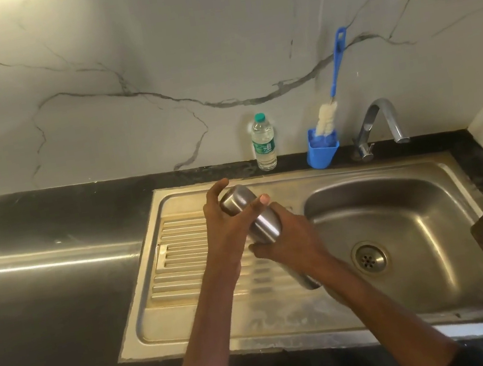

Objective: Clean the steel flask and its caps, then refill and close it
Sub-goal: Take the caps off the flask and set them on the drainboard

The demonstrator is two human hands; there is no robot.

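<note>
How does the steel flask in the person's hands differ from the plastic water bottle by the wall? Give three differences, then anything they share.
The steel flask is opaque metal; the plastic water bottle is clear, with a green label.
The flask lies tilted over the sink's drainboard; the bottle stands upright on the black counter.
The left hand and right hand hold the flask; nothing touches the bottle.
Both are capped cylinders.

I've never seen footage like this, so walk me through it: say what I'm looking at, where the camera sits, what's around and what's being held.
There is no machine here, only a person's two bare hands. The single picture comes from a camera worn on the head, looking down. Both hands hold a tilted cylindrical steel flask above the ribbed drainboard of a stainless steel sink: the left hand grips its upper end, the right hand its middle. On the black counter behind stand a clear plastic water bottle, a blue cup holding a blue-handled bottle brush, and a curved metal tap.
</note>
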